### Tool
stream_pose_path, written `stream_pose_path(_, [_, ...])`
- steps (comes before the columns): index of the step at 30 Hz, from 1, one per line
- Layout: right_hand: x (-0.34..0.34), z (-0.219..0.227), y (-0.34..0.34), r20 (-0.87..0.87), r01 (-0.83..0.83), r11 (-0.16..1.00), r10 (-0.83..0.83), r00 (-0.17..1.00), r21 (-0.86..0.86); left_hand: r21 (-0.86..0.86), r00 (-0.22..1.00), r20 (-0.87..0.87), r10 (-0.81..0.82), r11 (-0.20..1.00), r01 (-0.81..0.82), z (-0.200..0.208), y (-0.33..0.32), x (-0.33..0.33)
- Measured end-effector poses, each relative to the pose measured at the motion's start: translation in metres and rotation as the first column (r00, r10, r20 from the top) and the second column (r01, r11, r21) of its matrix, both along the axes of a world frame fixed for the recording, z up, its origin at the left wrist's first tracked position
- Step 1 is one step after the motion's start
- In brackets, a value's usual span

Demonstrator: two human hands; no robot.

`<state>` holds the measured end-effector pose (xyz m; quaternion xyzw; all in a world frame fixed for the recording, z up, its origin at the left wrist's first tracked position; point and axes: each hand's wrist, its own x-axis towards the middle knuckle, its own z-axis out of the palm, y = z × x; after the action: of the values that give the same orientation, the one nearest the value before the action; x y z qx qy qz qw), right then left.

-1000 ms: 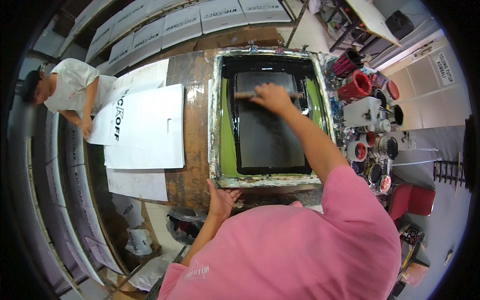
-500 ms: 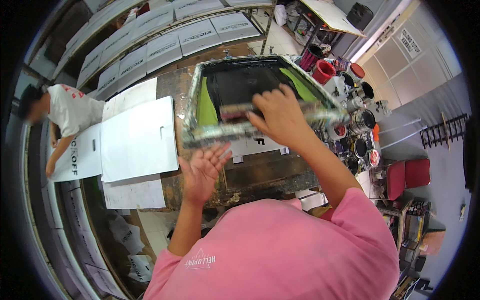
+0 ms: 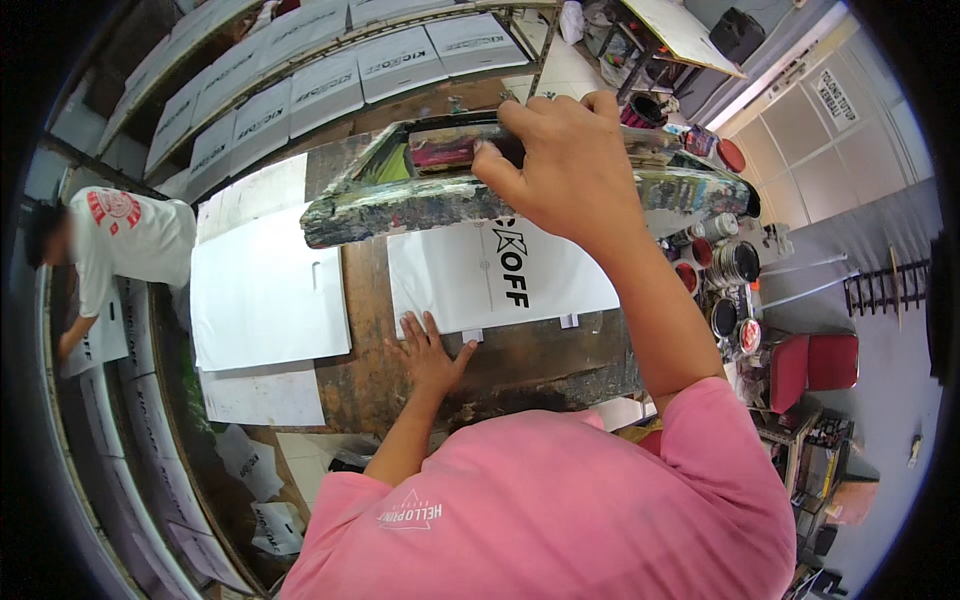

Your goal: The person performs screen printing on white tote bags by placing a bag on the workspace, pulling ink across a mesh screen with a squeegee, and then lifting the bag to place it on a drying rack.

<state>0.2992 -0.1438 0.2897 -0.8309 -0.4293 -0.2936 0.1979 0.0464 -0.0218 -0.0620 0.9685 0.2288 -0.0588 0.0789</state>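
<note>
My right hand (image 3: 570, 160) is closed round a squeegee (image 3: 447, 150) with a pink-stained wooden handle, at the screen. The ink-crusted screen frame (image 3: 440, 205) is tilted up, its near edge raised off the table. Under it lies a flat white bag (image 3: 437, 268) with bold black lettering. My left hand (image 3: 430, 355) is spread flat at the bag's near left corner, fingertips on its edge. Most of the mesh is hidden by the frame's near bar and my right hand; a strip of green (image 3: 397, 163) shows inside.
A stack of blank white bags (image 3: 265, 300) lies left on the worn table (image 3: 365, 380). Ink tubs (image 3: 735, 262) crowd the right side. Racks of printed bags (image 3: 330, 90) stand behind. At far left a person (image 3: 130, 235) holds a printed bag by a rack.
The screen's near edge has risen, uncovering more of the printed bag. My right hand moved up and away with the squeegee. My palm-up left hand came down flat. The co-worker moved a bag leftward.
</note>
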Motion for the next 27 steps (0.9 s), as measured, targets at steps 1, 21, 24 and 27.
stream_pose_path(1, [0.003,0.001,0.001,0.007,-0.006,1.000,0.005,1.000,0.011,-0.019,1.000,-0.030,-0.005,1.000,0.004,0.002,0.000,0.004])
stream_pose_path(21, [0.010,0.011,0.006,-0.062,0.011,1.000,-0.012,0.998,-0.026,-0.487,0.546,0.658,0.518,0.846,-0.216,0.115,0.112,-0.037])
stream_pose_path(24, [0.002,0.009,0.000,-0.084,0.019,0.999,-0.023,0.996,-0.039,-0.381,0.538,0.689,0.485,0.874,-0.301,0.105,0.169,-0.089])
stream_pose_path(27, [-0.004,0.002,0.002,-0.093,0.001,1.000,-0.004,0.996,-0.028,-0.373,0.487,0.681,0.547,0.832,-0.411,0.085,0.229,-0.142])
